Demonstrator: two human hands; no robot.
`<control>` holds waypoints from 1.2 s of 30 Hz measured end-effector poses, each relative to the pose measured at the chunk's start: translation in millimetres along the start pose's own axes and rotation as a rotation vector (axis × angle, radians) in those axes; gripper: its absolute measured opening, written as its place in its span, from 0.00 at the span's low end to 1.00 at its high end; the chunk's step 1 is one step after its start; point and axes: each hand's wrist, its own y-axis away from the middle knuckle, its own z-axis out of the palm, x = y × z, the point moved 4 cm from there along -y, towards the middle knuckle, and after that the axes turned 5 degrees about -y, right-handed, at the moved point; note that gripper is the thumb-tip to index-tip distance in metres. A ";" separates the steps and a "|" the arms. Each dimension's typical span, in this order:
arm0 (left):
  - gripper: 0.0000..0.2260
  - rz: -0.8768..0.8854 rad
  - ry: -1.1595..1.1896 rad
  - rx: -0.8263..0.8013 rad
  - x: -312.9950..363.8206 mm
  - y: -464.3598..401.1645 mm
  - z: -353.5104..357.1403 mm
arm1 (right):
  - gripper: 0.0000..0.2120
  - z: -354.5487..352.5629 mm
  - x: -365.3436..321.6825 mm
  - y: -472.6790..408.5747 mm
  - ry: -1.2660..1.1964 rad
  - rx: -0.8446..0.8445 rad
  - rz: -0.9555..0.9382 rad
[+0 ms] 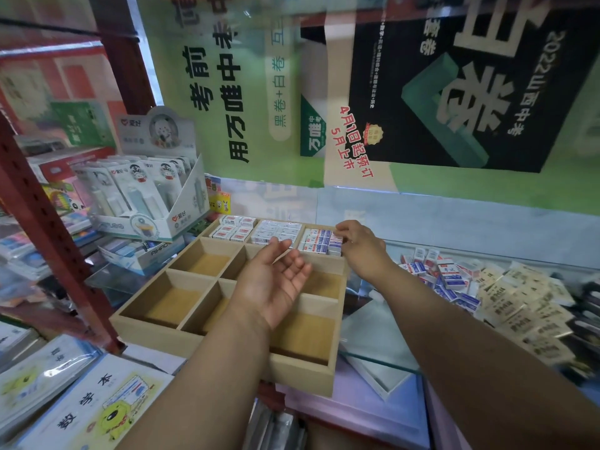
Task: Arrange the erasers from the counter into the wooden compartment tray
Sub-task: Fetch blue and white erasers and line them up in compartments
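The wooden compartment tray (302,376) stands on the counter in front of me. Its three far compartments hold rows of erasers: red-labelled ones (232,228) at left, pale ones (277,231) in the middle, blue-and-white ones (316,241) at right. The nearer compartments hold nothing. My right hand (360,246) reaches over the far right compartment, its fingertips on the blue-and-white erasers at the tray's right wall. My left hand (276,280) hovers palm up over the tray's middle, fingers relaxed and holding nothing. A loose pile of blue-and-white erasers (444,277) lies on the glass counter to the right.
Beige packets (519,303) are heaped right of the eraser pile. A white display box of correction tapes (146,193) stands left of the tray behind a red shelf post (55,241). Exercise books (81,401) lie at near left. A poster wall (357,108) rises behind.
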 end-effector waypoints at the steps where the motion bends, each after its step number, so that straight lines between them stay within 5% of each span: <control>1: 0.11 0.003 -0.017 -0.013 0.4 1.0 0.6 | 0.20 -4.1 -0.5 5.9 -0.052 0.032 -0.006; 7: 0.10 -0.005 -0.149 -0.070 -2.8 11.0 7.4 | 0.17 -65.1 15.6 47.9 -0.123 0.194 -0.038; 15: 0.08 -0.057 -0.284 -0.065 -35.4 29.9 53.4 | 0.23 -128.7 70.4 72.1 0.556 0.095 0.253; 19: 0.09 -0.129 -0.254 -0.077 -62.8 44.3 80.0 | 0.19 -130.4 68.2 79.7 0.503 0.098 0.183; 22: 0.11 -0.237 -0.177 -0.060 -83.6 50.6 89.5 | 0.13 -136.7 55.7 85.2 0.157 0.080 0.170; 25: 0.17 -0.339 -0.061 -0.051 -104.6 53.1 91.2 | 0.09 -129.7 29.6 97.3 -0.091 -0.098 0.042; 29: 0.22 -0.380 0.138 -0.052 -119.6 58.0 91.0 | 0.08 -123.5 15.1 114.1 -0.014 -0.308 -0.076; 36: 0.19 -0.397 0.163 0.039 -129.7 67.3 75.6 | 0.41 -129.6 58.1 104.6 0.694 -0.410 -0.100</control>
